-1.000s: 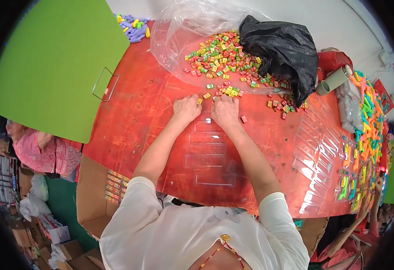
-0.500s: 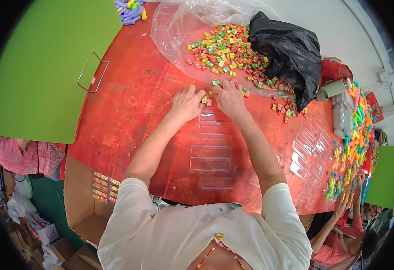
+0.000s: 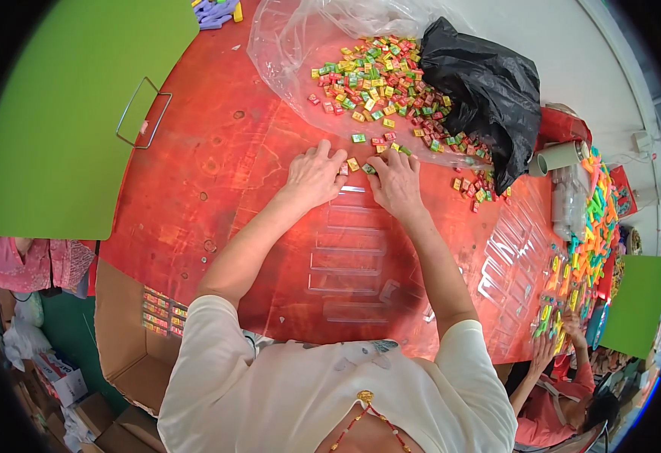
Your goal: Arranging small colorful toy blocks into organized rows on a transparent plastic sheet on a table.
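My left hand (image 3: 314, 177) rests on the red table with fingers curled, its fingertips closed on a small red block (image 3: 343, 170). Just to the right, my right hand (image 3: 398, 183) bends its fingers over a small green block (image 3: 369, 169). A yellow block (image 3: 353, 164) lies in the gap between both hands. More small blocks sit just beyond my right fingers. Below the hands, between my forearms, lies a clear plastic tray (image 3: 345, 250) with crosswise slots. Its far end reaches close to my fingertips.
A heap of coloured blocks (image 3: 376, 79) lies on a clear plastic bag, beside a black bag (image 3: 481, 98). More clear trays (image 3: 508, 249) lie at right. A green board (image 3: 58, 113) covers the left. A cardboard box (image 3: 123, 325) stands lower left; a co-worker's hands (image 3: 546, 351) work lower right.
My right hand has drawn slightly back and rightward, and its fingers now bend over the green block. The left hand stays nearly in place. The view has shifted slightly.
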`<move>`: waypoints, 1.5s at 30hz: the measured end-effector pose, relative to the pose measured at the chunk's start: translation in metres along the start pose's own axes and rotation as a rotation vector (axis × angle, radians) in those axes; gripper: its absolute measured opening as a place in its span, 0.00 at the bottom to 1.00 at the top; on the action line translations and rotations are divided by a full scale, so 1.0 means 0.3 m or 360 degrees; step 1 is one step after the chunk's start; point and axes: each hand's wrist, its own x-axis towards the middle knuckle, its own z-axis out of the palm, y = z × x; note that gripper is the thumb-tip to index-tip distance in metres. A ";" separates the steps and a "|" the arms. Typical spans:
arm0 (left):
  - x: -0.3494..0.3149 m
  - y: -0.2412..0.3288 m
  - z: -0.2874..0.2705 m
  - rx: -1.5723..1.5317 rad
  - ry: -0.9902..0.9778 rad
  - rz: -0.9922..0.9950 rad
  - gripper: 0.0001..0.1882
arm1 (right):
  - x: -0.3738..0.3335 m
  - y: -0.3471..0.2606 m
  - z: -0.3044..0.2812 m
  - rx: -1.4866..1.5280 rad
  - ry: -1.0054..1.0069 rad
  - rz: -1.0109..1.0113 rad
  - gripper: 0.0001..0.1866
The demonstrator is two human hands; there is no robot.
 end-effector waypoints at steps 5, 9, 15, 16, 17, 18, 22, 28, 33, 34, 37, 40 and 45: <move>0.020 0.008 0.019 0.0030 -0.0023 0.0009 0.23 | 0.030 0.003 0.024 -0.0066 0.0045 -0.0035 0.10; 0.027 0.030 0.003 -0.0002 -0.0062 -0.0041 0.23 | 0.032 -0.016 0.045 -0.0070 0.0098 -0.0090 0.12; 0.089 0.026 -0.021 -0.0071 0.0088 -0.0081 0.22 | 0.018 0.059 0.003 -0.0001 0.0106 -0.0022 0.11; 0.118 0.005 -0.015 -0.0060 0.0102 -0.0021 0.22 | 0.017 0.064 -0.003 0.0010 0.0120 -0.0042 0.12; 0.147 -0.011 0.005 -0.0063 0.0103 -0.0022 0.22 | 0.014 0.067 -0.012 0.0009 0.0118 -0.0043 0.12; 0.178 -0.024 0.035 -0.0042 0.0101 0.0076 0.20 | 0.009 0.073 -0.023 0.0003 0.0074 -0.0010 0.13; 0.269 -0.018 0.036 0.0119 -0.0179 0.0238 0.19 | -0.013 0.087 -0.031 -0.0033 -0.0006 0.0062 0.15; 0.199 -0.046 0.003 -0.0060 0.0076 0.0115 0.11 | 0.001 0.063 -0.026 -0.0040 0.0111 -0.0060 0.17; 0.020 -0.071 -0.045 -0.0149 0.0062 -0.0138 0.11 | 0.038 0.022 0.028 0.0016 0.0060 -0.0170 0.17; -0.006 -0.072 -0.045 -0.0137 0.0042 -0.0233 0.12 | 0.042 0.019 0.038 0.0001 0.0054 -0.0179 0.17; -0.036 -0.048 -0.047 -0.0099 -0.0047 -0.0403 0.14 | 0.045 0.005 0.048 0.0004 0.0030 -0.0172 0.17; -0.030 -0.011 -0.070 -0.0070 -0.0223 -0.0533 0.18 | 0.036 0.009 0.038 0.0089 0.0056 -0.0149 0.18; -0.064 -0.017 -0.132 -0.0052 -0.0330 -0.0397 0.24 | -0.004 0.078 -0.033 0.0124 0.0052 -0.0017 0.19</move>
